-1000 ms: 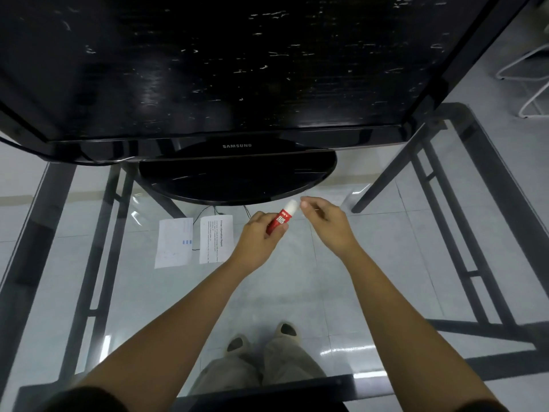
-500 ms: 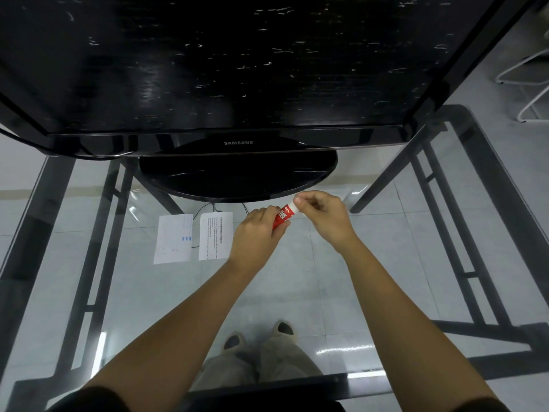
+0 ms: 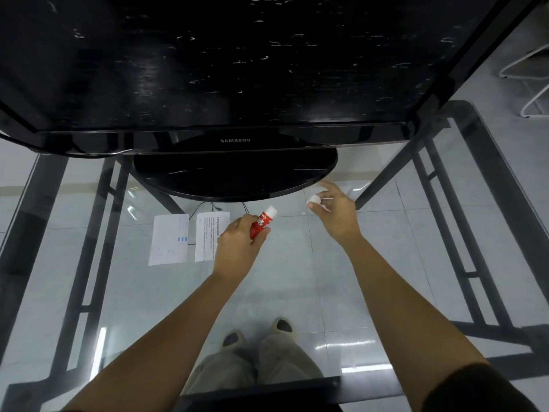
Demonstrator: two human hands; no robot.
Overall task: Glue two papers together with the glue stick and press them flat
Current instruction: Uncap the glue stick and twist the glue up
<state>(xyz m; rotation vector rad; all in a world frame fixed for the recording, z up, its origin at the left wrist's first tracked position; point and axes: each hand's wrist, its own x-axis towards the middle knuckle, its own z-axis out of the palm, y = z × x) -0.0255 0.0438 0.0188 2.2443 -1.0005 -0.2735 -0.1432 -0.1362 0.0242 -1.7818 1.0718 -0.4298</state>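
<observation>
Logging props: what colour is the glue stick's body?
The glue stick is red with white lettering; clearest in the head view.

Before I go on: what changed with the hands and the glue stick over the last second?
The right hand pulled the white cap off the glue stick and carried it away to the right, where its fingers pinch it clear of the stick. The left hand grips the stick as before. The left paper and right paper lie unmoved on the glass table.

Two papers [image 3: 169,239] side by side on table [image 3: 297,272], monitor base [image 3: 234,176] behind; my left grip [image 3: 237,251] just right of them, right grip [image 3: 337,212] farther right.
</observation>
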